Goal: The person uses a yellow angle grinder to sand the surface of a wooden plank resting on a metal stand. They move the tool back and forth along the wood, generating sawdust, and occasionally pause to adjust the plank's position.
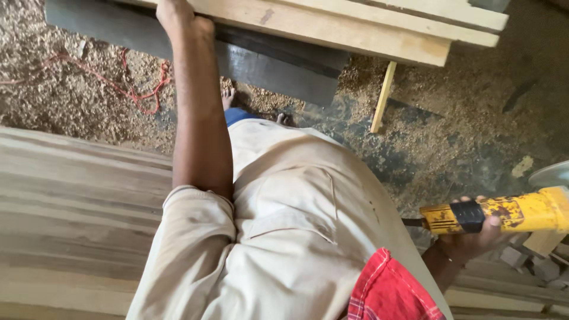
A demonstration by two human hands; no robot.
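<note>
The right hand (471, 237) is wrapped from below around the body of a worn yellow power tool (504, 214), held low at the person's side, while the left hand (175, 15) reaches out, resting on a stack of pale planks (332, 26); its fingers are out of view. Sawdust (71, 101) carpets the workshop floor, a red cord (139, 89) trailing across it, with a broad wooden board (77, 195) alongside.

The power tool (504, 214) has a chipped, scuffed yellow plastic body with a matt black band. The planks (332, 24) are pale, bare, matt wood; the floor (462, 118) lies rough with sawdust. The shirt (296, 237) is matt beige cloth.
</note>
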